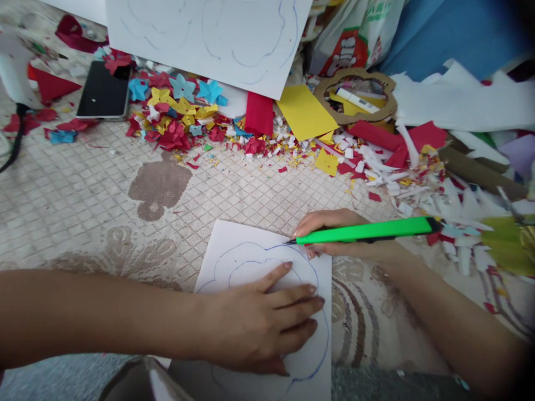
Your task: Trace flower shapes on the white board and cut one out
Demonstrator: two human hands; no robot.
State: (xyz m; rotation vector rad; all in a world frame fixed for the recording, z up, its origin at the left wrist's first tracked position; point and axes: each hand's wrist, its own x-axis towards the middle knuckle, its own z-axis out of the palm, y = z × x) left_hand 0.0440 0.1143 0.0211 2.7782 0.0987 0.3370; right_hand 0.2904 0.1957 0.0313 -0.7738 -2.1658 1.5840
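Note:
A white sheet (251,253) with a cloud-like double outline in blue pen lies at the table's near edge. My left hand (267,317) rests flat on it with the fingers spread, covering part of the inner outline. In my right hand (334,228) is a green utility knife (363,230), gripped near its front end. Its dark tip meets the outer blue line near the top of the drawing. Whether the paper is cut there I cannot tell.
At the back lie another drawn sheet (200,39), a phone (104,89), paper flowers (175,103) and a yellow paper piece (307,111). A scalloped cardboard ring (324,92) and paper scraps (397,156) stretch rightward. Scissors (512,203) lie at far right; a glue gun (16,69) stands left.

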